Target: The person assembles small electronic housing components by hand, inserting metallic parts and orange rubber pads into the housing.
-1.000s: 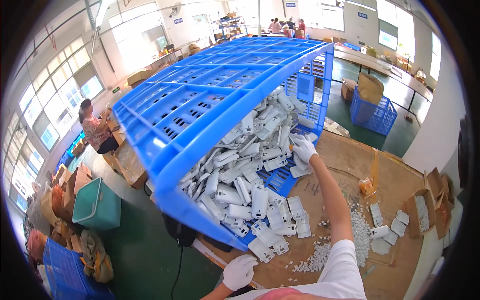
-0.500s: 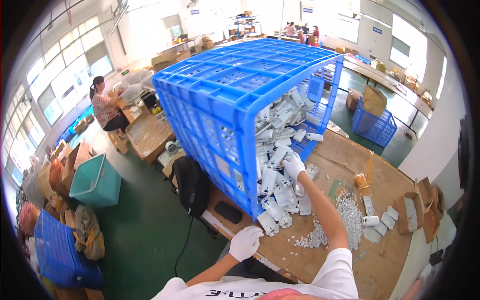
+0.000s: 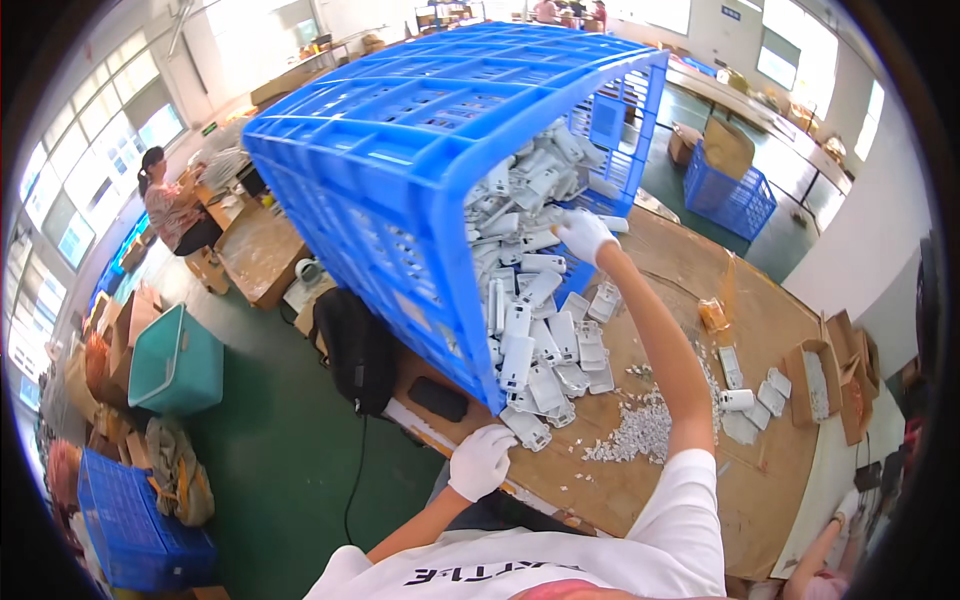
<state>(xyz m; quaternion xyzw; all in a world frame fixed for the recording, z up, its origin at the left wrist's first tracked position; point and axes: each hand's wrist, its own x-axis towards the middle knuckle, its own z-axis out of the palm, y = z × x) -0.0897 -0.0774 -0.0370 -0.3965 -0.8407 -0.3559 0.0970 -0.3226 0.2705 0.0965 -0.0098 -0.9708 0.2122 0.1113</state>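
Since a moment ago the blue crate (image 3: 400, 190) has tipped steeper, its open mouth now facing right and down, and more white plastic housings (image 3: 535, 330) have slid out onto the brown workbench (image 3: 760, 330). My right hand (image 3: 583, 234), gloved, reaches up into the mouth with fingers spread on the housings, gripping nothing. My left hand (image 3: 482, 460), also gloved, sits at the crate's low corner by the bench edge; I cannot tell whether it grips. The crate stands up and left of both hands, its long axis slanting away from me.

Glossy blue plastic crate (image 3: 400, 170), smooth white plastic parts (image 3: 535, 330), matt brown tabletop (image 3: 690, 270).
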